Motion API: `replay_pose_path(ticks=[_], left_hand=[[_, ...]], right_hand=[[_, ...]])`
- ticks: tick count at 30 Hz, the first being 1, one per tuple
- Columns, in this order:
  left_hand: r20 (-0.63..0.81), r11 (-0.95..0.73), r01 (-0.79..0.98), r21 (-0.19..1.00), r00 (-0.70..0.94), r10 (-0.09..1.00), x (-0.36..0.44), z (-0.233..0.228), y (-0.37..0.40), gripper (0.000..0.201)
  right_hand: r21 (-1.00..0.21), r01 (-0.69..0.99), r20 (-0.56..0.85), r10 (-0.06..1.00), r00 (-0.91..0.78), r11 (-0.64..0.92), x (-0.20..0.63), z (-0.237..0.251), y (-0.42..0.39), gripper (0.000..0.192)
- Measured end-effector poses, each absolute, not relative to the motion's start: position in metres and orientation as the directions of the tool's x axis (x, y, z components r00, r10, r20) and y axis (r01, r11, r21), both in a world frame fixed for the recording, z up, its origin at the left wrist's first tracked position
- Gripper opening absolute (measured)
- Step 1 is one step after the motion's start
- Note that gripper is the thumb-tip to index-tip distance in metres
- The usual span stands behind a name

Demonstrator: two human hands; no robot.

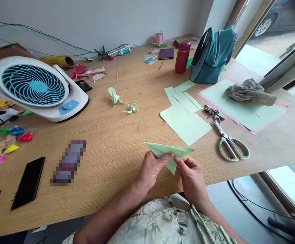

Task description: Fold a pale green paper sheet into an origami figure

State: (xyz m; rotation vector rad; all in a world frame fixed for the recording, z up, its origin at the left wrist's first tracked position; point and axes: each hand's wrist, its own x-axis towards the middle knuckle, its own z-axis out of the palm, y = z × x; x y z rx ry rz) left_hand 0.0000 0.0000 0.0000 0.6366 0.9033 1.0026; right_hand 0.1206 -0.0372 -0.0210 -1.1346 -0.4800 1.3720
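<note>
Left grip (149,169) and right grip (193,174) snug on folded paper (164,149), sheets (185,124) beyond, scissors (224,136) rightward

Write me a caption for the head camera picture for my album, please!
Left hand and right hand hold a folded light-green paper over a wooden table, with scissors lying nearby.

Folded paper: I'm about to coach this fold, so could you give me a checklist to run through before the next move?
1. Folded paper held by both hands: ok, left hand and right hand grip it.
2. Crease edges lined up: cannot tell, fingers hide part.
3. Scissors away from the hands: ok, lying to the right.
4. Flat sheet at hand: ok, just beyond the folded paper.
5. Strips neatly stacked: not ok, lying askew.
</note>
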Motion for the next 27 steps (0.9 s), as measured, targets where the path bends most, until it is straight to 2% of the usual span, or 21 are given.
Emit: replay_pose_path(ticks=[8, 21, 23, 25, 27], left_hand=[[-0.279, 0.321, -0.396, 0.86, 0.159, 0.947, 0.006, -0.003, -0.005, 0.022], [-0.322, 0.362, -0.352, 0.864, 0.167, 0.932, 0.001, -0.008, -0.007, 0.027], [-0.359, 0.401, -0.325, 0.856, 0.182, 0.915, -0.005, -0.009, -0.005, 0.03], [-0.407, 0.448, -0.25, 0.858, 0.2, 0.891, -0.014, -0.011, -0.003, 0.033], [-0.437, 0.466, -0.113, 0.878, 0.212, 0.874, -0.024, -0.012, -0.001, 0.035]], right_hand=[[-0.834, -0.512, -0.36, 0.905, 0.226, -0.204, 0.116, -0.019, -0.034, 0.035], [-0.848, -0.487, -0.37, 0.889, 0.268, -0.207, 0.128, -0.024, -0.034, 0.034], [-0.876, -0.435, -0.347, 0.898, 0.272, -0.207, 0.136, -0.024, -0.037, 0.032], [-0.934, -0.314, -0.272, 0.912, 0.306, -0.173, 0.145, -0.026, -0.044, 0.027], [-0.998, -0.037, -0.059, 0.914, 0.401, -0.048, 0.153, -0.03, -0.054, 0.017]])
